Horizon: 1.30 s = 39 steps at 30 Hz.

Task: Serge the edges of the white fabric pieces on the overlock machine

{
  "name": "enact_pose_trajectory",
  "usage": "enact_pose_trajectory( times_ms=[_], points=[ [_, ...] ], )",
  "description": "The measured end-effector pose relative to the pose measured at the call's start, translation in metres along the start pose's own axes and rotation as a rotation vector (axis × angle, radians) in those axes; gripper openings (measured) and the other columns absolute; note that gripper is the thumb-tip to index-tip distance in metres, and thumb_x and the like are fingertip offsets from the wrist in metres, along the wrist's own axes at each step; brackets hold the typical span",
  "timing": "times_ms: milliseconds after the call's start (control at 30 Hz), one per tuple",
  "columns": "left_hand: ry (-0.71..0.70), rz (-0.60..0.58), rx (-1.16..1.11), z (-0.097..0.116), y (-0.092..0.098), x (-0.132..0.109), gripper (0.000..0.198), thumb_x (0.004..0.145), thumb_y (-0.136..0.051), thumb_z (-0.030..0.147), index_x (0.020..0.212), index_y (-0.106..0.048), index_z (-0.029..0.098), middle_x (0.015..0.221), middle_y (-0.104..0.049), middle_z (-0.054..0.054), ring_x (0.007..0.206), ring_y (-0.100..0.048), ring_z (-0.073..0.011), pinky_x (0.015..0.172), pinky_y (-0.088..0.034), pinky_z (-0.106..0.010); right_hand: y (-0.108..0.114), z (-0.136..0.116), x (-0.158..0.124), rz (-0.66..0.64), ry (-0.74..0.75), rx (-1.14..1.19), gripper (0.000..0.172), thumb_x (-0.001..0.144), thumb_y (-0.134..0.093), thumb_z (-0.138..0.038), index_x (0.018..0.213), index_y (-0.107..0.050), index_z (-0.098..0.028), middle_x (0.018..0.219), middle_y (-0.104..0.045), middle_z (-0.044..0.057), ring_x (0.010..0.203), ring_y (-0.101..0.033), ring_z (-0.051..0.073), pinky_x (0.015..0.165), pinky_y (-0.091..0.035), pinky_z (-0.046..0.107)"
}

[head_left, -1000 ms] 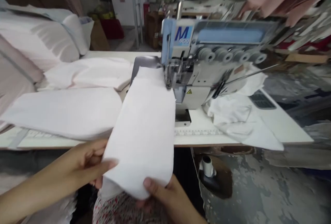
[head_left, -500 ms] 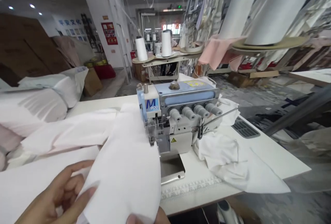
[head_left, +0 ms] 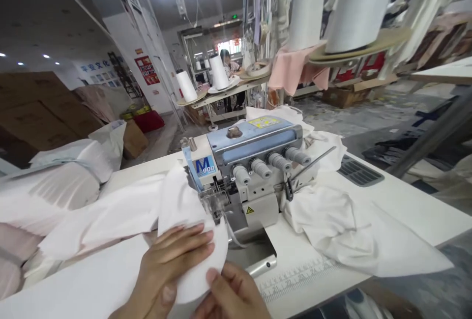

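Note:
A white fabric piece [head_left: 201, 277] lies at the needle end of a blue-and-white overlock sewing machine [head_left: 254, 147] marked M900. My left hand [head_left: 180, 255] rests flat on top of it, fingers extended side by side just before the presser area. Lower right, my right hand [head_left: 232, 292] pinches the curved edge of the same piece between thumb and fingers. A thin pale strip [head_left: 232, 230] hangs beside the needle area, over the metal-edged opening in the table.
Crumpled white cloth [head_left: 332, 225] lies right of the machine, near a printed ruler [head_left: 295, 277]. Stacked white pieces [head_left: 55, 181] fill the left. Large thread cones [head_left: 361, 9] stand behind on the right. A person [head_left: 228, 63] sits at a farther table.
My left hand has moved right, from the fabric's left edge to flat on top of it. My right hand has come further into view, at the curved edge. The view has tilted.

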State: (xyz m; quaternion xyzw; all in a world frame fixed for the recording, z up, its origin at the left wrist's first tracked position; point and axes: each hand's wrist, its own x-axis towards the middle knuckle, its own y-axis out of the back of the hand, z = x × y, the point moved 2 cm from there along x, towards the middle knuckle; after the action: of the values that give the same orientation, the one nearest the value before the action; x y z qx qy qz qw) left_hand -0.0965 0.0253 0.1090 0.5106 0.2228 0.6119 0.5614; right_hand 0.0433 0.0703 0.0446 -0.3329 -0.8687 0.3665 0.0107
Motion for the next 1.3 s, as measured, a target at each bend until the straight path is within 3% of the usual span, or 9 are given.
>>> enact_pose_trajectory(
  times_ms=[133, 267, 367, 533, 733, 933, 1100, 1233, 1300],
  points=[
    [0.066, 0.078, 0.148, 0.021, -0.015, -0.016, 0.071, 0.092, -0.003, 0.063, 0.14, -0.045, 0.031, 0.138, -0.055, 0.0, 0.131, -0.046, -0.0221, 0.114, -0.024, -0.035, 0.006, -0.014, -0.007, 0.078, 0.157, -0.066, 0.032, 0.077, -0.07, -0.05, 0.091, -0.071, -0.021, 0.084, -0.072, 0.003, 0.082, -0.064, 0.019, 0.079, -0.048, 0.03],
    [0.123, 0.104, 0.264, 0.038, -0.026, -0.019, 0.071, 0.093, -0.002, 0.062, 0.147, -0.032, 0.026, 0.146, -0.045, -0.003, 0.136, -0.04, -0.023, 0.115, -0.023, -0.036, -0.006, -0.006, -0.009, 0.029, 0.192, -0.072, 0.036, 0.073, -0.076, -0.039, 0.105, -0.067, -0.025, 0.106, -0.07, 0.005, 0.104, -0.06, 0.024, 0.096, -0.043, 0.038],
    [0.121, 0.083, 0.254, 0.045, -0.028, -0.016, 0.072, 0.093, -0.003, 0.062, 0.149, -0.028, 0.024, 0.15, -0.04, -0.004, 0.138, -0.037, -0.0252, 0.114, -0.028, -0.038, -0.009, -0.002, -0.009, 0.0, 0.179, -0.013, 0.029, 0.073, -0.077, -0.039, 0.095, -0.068, -0.022, 0.094, -0.071, 0.004, 0.093, -0.064, 0.022, 0.088, -0.048, 0.035],
    [0.069, 0.037, 0.269, 0.049, -0.028, -0.011, 0.062, 0.097, -0.014, 0.053, 0.15, -0.025, 0.022, 0.152, -0.036, -0.004, 0.14, -0.033, -0.0241, 0.115, -0.025, -0.037, 0.005, -0.01, -0.01, 0.05, 0.152, -0.053, 0.035, 0.081, -0.065, -0.051, 0.093, -0.067, -0.018, 0.066, -0.066, -0.001, 0.058, -0.06, 0.011, 0.057, -0.047, 0.021],
    [-0.03, 0.088, 0.387, 0.037, -0.023, -0.01, 0.055, 0.1, -0.013, 0.046, 0.145, -0.036, 0.022, 0.146, -0.046, 0.0, 0.138, -0.036, -0.0165, 0.117, -0.015, -0.029, 0.009, -0.019, -0.005, 0.001, 0.081, -0.062, 0.041, 0.079, -0.066, -0.055, 0.079, -0.064, -0.014, 0.067, -0.07, 0.002, 0.055, -0.065, 0.009, 0.055, -0.049, 0.018],
    [0.286, 0.017, 0.077, 0.012, -0.004, 0.013, 0.051, 0.101, -0.013, 0.045, 0.127, -0.057, 0.037, 0.137, -0.056, 0.007, 0.133, -0.043, -0.0173, 0.118, -0.004, -0.043, 0.017, -0.011, -0.01, 0.021, -0.026, -0.048, 0.041, 0.076, -0.07, -0.054, 0.087, -0.068, -0.014, 0.069, -0.074, 0.005, 0.054, -0.068, 0.009, 0.05, -0.046, 0.015],
    [0.383, 0.132, -0.075, -0.007, 0.004, 0.025, 0.046, 0.102, -0.021, 0.037, 0.116, -0.065, 0.034, 0.131, -0.06, 0.005, 0.131, -0.045, -0.0184, 0.118, -0.009, -0.05, 0.027, -0.007, -0.012, 0.061, 0.017, -0.107, 0.037, 0.076, -0.072, -0.052, 0.086, -0.07, -0.016, 0.066, -0.073, 0.003, 0.055, -0.066, 0.01, 0.053, -0.047, 0.018],
    [0.337, 0.221, -0.009, -0.004, -0.003, -0.002, 0.035, 0.1, -0.037, 0.029, 0.13, -0.055, 0.031, 0.141, -0.052, 0.002, 0.137, -0.036, -0.0206, 0.114, -0.026, -0.049, 0.032, -0.008, -0.011, 0.067, 0.051, -0.145, 0.035, 0.075, -0.073, -0.051, 0.084, -0.072, -0.018, 0.065, -0.071, 0.003, 0.058, -0.066, 0.012, 0.056, -0.049, 0.022],
    [0.272, 0.236, 0.113, 0.005, -0.008, -0.018, 0.042, 0.096, -0.046, 0.023, 0.138, -0.046, 0.029, 0.144, -0.048, 0.0, 0.137, -0.034, -0.0236, 0.11, -0.034, -0.047, 0.032, -0.007, -0.012, 0.061, 0.052, -0.159, 0.033, 0.075, -0.073, -0.05, 0.084, -0.072, -0.019, 0.064, -0.07, 0.003, 0.057, -0.065, 0.013, 0.057, -0.049, 0.022]
  ],
)
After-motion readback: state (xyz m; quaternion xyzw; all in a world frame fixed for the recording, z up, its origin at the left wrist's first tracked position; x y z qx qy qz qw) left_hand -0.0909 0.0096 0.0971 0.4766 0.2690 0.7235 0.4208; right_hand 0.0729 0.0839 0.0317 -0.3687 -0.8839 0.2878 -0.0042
